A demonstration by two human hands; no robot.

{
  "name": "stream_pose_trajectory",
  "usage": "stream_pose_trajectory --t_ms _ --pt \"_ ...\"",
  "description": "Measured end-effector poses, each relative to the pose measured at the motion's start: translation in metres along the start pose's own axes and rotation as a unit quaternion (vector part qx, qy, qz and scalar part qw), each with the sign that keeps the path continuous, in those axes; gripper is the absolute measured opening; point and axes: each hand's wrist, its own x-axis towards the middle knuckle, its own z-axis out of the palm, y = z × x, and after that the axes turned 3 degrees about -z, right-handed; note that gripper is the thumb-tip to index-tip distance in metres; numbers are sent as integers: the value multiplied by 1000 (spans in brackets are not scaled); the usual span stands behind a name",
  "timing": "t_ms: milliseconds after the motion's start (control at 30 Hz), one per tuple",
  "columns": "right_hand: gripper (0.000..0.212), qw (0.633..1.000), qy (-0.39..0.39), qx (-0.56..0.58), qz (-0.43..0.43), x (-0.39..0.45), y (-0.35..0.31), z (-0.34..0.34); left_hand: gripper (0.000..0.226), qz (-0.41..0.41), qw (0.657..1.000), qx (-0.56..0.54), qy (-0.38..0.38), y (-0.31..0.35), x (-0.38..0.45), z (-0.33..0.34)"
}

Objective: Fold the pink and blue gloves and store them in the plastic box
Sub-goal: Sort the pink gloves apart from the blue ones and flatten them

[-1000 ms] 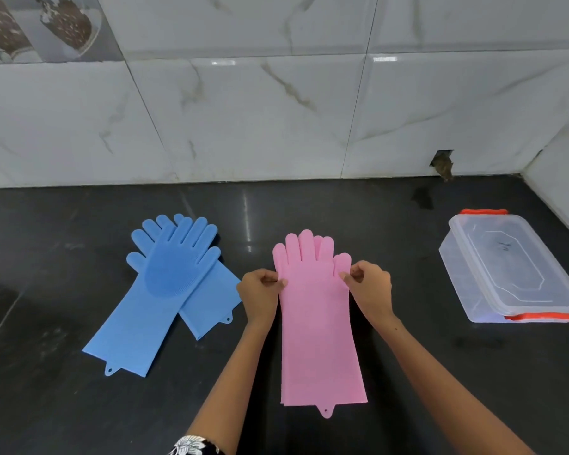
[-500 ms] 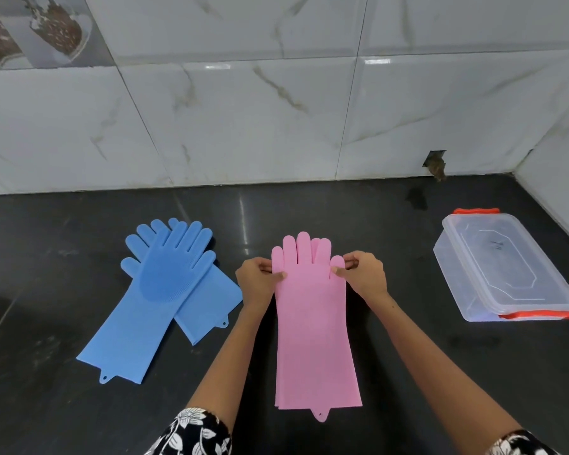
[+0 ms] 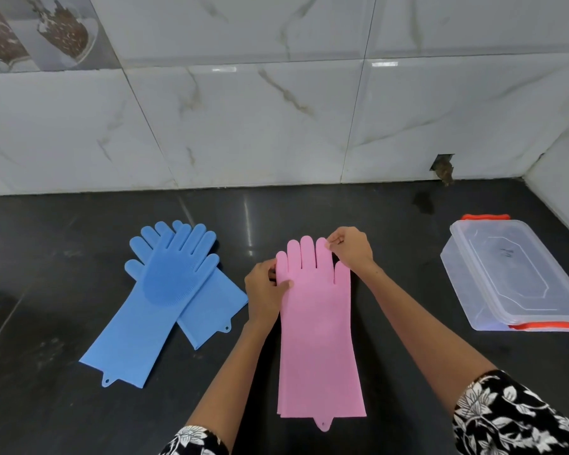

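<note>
Gloves — two blue, two pink stacked; one box.

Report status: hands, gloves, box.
Left hand and right hand pinching pink gloves, unfolded. Blue gloves untouched. Plastic box lidded.

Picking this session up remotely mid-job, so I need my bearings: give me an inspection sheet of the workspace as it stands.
Surface: black countertop, glossy, some smudges.
Job's things: pink gloves stacked flat, unfolded; blue gloves overlapped, crossed, unfolded; plastic box, lid on, at right.
Clutter: nothing seen.
Hands: left hand grips the pink gloves' thumb side; right hand pinches a pink fingertip.
Cables: nothing seen.
Surroundings: marble-look wall tiles; broken hole at the wall base.
</note>
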Motion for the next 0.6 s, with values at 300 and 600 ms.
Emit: stream_pose_trajectory --t_ms 300,600 --pt "15 999 18 -42 -11 -7 5 7 29 1 1000 15 -4 -1 0 -1" --pt "11 999 31 23 9 -120 44 -34 25 -68 993 54 -80 -7 -44 -36"
